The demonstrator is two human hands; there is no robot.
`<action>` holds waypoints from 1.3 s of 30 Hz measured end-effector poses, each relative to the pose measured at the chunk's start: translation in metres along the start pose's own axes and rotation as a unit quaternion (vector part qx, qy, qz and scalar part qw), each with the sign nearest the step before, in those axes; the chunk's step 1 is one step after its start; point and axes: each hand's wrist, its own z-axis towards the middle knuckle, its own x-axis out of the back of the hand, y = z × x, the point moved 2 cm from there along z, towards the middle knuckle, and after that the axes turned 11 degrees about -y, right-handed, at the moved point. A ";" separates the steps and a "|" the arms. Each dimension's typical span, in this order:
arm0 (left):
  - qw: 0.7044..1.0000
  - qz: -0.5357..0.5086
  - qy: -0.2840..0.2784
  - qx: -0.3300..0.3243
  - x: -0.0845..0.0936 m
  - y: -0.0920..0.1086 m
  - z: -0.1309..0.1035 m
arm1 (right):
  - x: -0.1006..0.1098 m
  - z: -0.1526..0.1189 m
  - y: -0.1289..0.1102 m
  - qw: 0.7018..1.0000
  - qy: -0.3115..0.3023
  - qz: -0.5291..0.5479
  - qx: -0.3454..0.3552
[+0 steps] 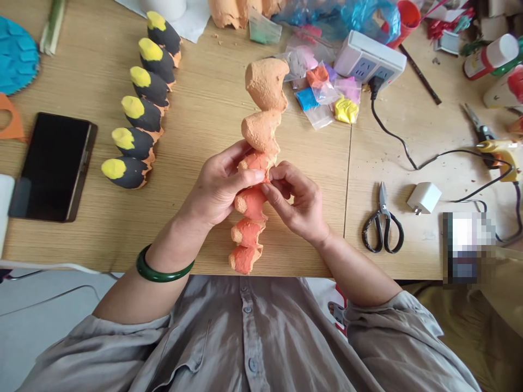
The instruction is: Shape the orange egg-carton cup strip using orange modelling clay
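Observation:
A long chain of orange egg-carton cups (261, 130) runs from the table's front edge up toward the middle. My left hand (218, 185) grips it from the left at its middle, thumb and fingers on a cup. My right hand (298, 201) pinches the same cup from the right. The lower cups are a redder orange, the upper ones paler. A green bangle (157, 270) sits on my left wrist.
A row of several black cones with yellow tips (141, 111) lies at the left, beside a black phone (53, 166). Scissors (383, 223), a white charger (424, 197), a power strip (370, 60), small clay bags (327, 95) and a glue gun (500, 155) lie at the right.

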 end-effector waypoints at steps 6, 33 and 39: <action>0.999 0.044 0.019 -0.021 0.005 -0.006 -0.001 | -0.003 -0.001 0.005 1.000 -0.005 0.009 0.015; 0.995 0.054 -0.023 0.086 -0.005 0.005 -0.009 | 0.007 0.010 -0.010 0.976 0.111 0.090 -0.163; 0.995 0.055 -0.033 0.075 -0.004 0.003 -0.011 | 0.005 0.006 -0.007 0.979 0.093 0.084 -0.163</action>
